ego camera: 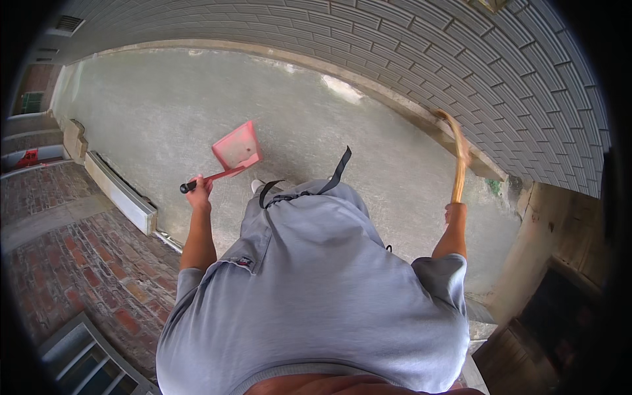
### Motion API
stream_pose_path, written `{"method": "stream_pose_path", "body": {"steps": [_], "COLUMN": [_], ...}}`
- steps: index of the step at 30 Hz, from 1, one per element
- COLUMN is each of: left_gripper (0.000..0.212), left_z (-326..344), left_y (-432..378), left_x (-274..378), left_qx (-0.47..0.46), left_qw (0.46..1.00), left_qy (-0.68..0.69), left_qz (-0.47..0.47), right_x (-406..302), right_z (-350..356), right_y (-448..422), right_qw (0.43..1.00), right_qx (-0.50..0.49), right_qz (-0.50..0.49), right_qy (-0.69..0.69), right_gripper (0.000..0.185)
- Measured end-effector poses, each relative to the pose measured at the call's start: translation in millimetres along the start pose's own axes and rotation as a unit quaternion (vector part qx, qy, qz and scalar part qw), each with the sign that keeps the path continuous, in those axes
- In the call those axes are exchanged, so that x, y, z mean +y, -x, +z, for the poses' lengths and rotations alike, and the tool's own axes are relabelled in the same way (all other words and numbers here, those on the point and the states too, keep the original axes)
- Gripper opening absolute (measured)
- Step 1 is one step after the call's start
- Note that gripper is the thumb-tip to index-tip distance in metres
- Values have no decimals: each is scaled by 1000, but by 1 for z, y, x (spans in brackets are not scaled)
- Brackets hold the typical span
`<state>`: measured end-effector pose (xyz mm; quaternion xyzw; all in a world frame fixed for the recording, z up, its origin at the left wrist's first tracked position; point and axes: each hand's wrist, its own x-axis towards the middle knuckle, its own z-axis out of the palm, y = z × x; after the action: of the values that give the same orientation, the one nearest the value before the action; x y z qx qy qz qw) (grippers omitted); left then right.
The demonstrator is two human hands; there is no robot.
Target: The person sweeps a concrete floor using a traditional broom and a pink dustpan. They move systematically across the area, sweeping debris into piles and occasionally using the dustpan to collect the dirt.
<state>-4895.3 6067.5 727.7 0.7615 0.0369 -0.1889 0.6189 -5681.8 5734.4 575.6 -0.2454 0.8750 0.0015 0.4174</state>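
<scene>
My left hand (199, 191) grips the long handle of a pink-red plastic dustpan (238, 148) close to its black end grip. The pan hangs in front of me to the left, and its inner face carries dusty marks and a few dark specks. On the other side, my right hand (448, 214) is closed around a straw-coloured broom (460, 163). Its bundled stems rise from the fist and bend toward the wall, with the tip blurred. Most of my right hand's fingers are hidden behind the wrist. Broom and dustpan are far apart.
Worn concrete floor (163, 98) stretches ahead. A grey tiled wall (444, 64) with a low concrete ledge (390, 101) borders it. At left are a brick wall (94, 266), a long pale slab (121, 190), a stone block (74, 140) and a barred window (94, 360).
</scene>
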Motion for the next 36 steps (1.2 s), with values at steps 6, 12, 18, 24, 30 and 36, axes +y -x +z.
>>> {"method": "stream_pose_path", "body": {"steps": [6, 12, 18, 24, 30, 36], "left_gripper": [19, 18, 17, 14, 8, 14], "left_z": [-5, -41, -67, -58, -64, -75], "left_y": [-23, -31, -62, -80, -93, -84], "left_x": [-28, -49, -88, -73, -38, -46], "left_qx": [77, 126, 153, 145, 110, 126], "left_qw": [997, 991, 987, 982, 982, 979], "left_qy": [-12, -45, -25, -39, 5, 59], "left_qz": [-14, -30, -44, -118, -151, -150], "right_x": [-6, -121, -257, -367, -408, -428], "right_z": [21, 41, 177, 347, 468, 528], "right_y": [-161, -134, -92, 55, 183, 277], "right_qw": [774, 734, 858, 810, 826, 808], "right_qx": [-77, -161, -258, -349, -479, -579], "right_qz": [156, 137, 107, 102, 128, 71], "right_qy": [-609, -646, -430, -460, -268, -83], "right_gripper": [16, 21, 15, 14, 14, 13]}}
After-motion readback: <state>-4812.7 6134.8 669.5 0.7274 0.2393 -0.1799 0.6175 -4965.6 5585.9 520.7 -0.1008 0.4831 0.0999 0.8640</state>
